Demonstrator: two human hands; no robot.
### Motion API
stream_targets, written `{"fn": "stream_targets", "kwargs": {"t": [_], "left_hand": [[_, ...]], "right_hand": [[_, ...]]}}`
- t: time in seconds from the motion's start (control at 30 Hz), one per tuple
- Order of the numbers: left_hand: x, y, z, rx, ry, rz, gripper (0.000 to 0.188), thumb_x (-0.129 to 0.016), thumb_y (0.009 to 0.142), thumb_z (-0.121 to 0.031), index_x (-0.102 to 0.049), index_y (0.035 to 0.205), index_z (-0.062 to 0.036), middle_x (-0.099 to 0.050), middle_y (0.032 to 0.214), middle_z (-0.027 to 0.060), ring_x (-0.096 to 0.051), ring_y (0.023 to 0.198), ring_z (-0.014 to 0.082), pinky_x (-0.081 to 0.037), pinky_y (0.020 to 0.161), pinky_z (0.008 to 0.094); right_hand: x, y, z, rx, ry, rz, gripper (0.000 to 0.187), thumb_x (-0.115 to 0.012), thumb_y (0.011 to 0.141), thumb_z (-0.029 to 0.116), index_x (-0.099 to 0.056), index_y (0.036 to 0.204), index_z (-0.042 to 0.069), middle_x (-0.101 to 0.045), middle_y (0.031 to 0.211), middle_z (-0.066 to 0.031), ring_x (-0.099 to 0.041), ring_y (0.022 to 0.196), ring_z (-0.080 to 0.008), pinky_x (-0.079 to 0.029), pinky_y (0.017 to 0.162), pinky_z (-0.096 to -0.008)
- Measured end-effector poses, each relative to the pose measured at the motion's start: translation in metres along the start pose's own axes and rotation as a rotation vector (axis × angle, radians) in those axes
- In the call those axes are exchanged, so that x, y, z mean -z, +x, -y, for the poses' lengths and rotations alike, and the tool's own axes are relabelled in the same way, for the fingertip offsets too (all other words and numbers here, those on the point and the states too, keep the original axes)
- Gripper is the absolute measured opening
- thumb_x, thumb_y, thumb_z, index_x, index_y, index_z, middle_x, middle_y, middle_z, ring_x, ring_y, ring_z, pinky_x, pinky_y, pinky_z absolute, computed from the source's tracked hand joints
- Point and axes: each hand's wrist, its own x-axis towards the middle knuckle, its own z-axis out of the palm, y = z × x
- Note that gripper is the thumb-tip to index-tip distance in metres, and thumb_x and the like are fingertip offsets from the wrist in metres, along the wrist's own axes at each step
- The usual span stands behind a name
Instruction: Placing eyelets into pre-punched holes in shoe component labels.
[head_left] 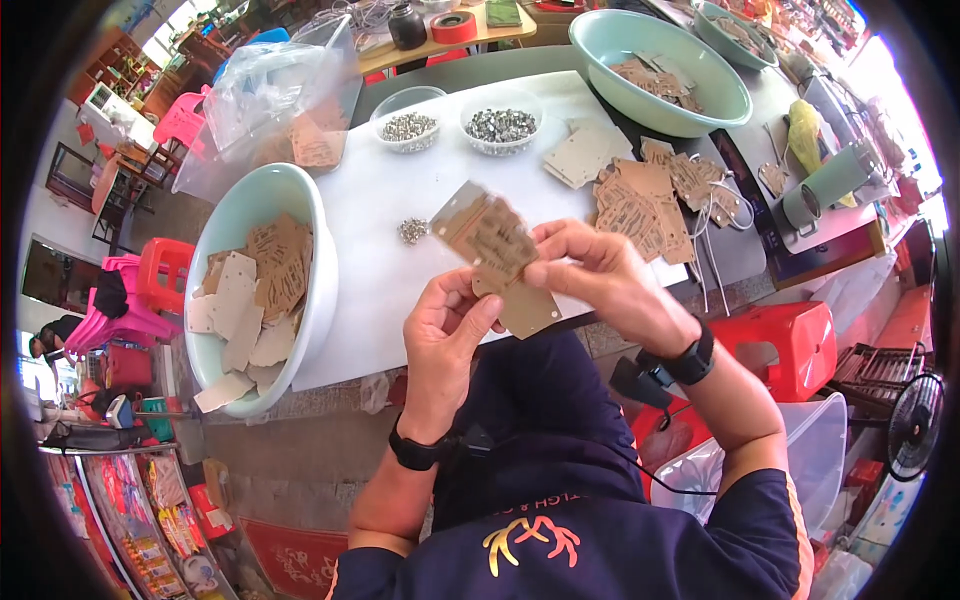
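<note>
In front of my chest, above the near edge of the white work surface, I hold several brown cardboard cards with dark print and small holes. My left hand pinches their lower left side between thumb and fingers. From the right, my right hand grips their edge, thumb on top. The upper cards look slightly blurred and fan out at an angle. Just left of them lies a small pile of shiny metal fasteners. Two clear tubs of small metal pieces stand farther back.
A pale green basin of cards stands at the left, and another basin at the far right. Loose printed cards and plain cards lie right of centre. A clear bin holds plastic bags. Red stools are at the right.
</note>
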Motion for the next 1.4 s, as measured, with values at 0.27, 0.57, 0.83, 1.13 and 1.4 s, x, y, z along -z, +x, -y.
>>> {"fn": "stream_targets", "kwargs": {"t": [0.27,0.57,0.83,1.13,1.4], "left_hand": [[0.010,-0.001,0.002,0.004,0.076,-0.027,0.023,-0.063,0.092,-0.004,-0.059,0.113,0.0012,-0.065,0.096,0.0059,-0.058,0.076,0.0077,-0.048,0.063,0.0215],[0.009,0.002,0.000,0.001,0.068,-0.066,0.019,-0.061,0.093,-0.006,-0.059,0.110,0.0022,-0.065,0.093,0.0074,-0.061,0.076,0.0096,-0.052,0.063,0.0242],[0.002,0.006,0.000,0.005,0.026,-0.069,0.015,-0.060,0.095,-0.008,-0.055,0.106,0.0004,-0.065,0.092,0.0090,-0.066,0.079,0.0139,-0.055,0.062,0.0260],[0.014,-0.001,-0.003,0.035,0.061,-0.007,0.021,-0.057,0.096,-0.011,-0.055,0.115,-0.0012,-0.066,0.098,0.0095,-0.065,0.084,0.0157,-0.053,0.065,0.0291],[0.019,-0.002,0.000,0.036,-0.057,-0.004,0.026,-0.050,0.101,-0.019,-0.060,0.113,0.0021,-0.067,0.099,0.0098,-0.065,0.086,0.0156,-0.057,0.069,0.0308]], "right_hand": [[0.120,0.066,0.038,-0.038,0.153,-0.250,0.024,-0.061,0.095,0.026,-0.064,0.102,0.003,-0.062,0.082,0.0020,-0.059,0.072,-0.0061,-0.051,0.067,-0.0217],[0.163,0.071,0.038,-0.040,0.371,-0.339,0.028,-0.059,0.095,0.018,-0.060,0.114,-0.003,-0.067,0.107,-0.0068,-0.065,0.092,-0.0106,-0.056,0.074,-0.0218],[0.023,0.003,0.018,-0.318,-0.330,0.223,0.030,-0.061,0.095,0.031,-0.070,0.102,0.004,-0.068,0.084,0.0008,-0.053,0.063,-0.0033,-0.044,0.054,-0.0207],[0.001,-0.014,-0.007,-0.326,-0.067,0.144,0.028,-0.056,0.098,0.028,-0.064,0.100,0.001,-0.059,0.077,0.0023,-0.052,0.063,-0.0033,-0.044,0.054,-0.0196],[-0.001,0.010,0.001,-0.195,-0.307,0.188,0.027,-0.058,0.096,0.026,-0.067,0.099,0.001,-0.064,0.080,-0.0052,-0.059,0.064,-0.0107,-0.049,0.059,-0.0272]]}}
